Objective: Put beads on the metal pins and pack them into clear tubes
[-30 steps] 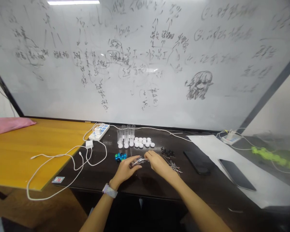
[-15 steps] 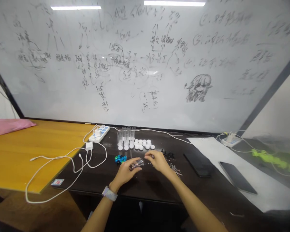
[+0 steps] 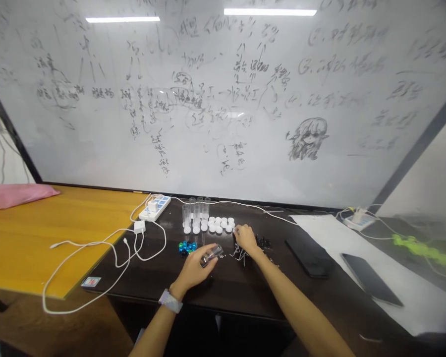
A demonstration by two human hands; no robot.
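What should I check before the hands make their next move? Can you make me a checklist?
1. Left hand holding the clear, cylindrical, plastic-looking tube: ok, it is gripped.
2. Right hand near the round white caps: ok, beside their right end.
3. Right hand holding a cap: cannot tell, too small to see.
4. Thin, silvery, metallic-looking sticks well away from the right hand: not ok, they lie close to it.
5. Clear tubes behind the shiny blue and green balls upright: ok, all standing.
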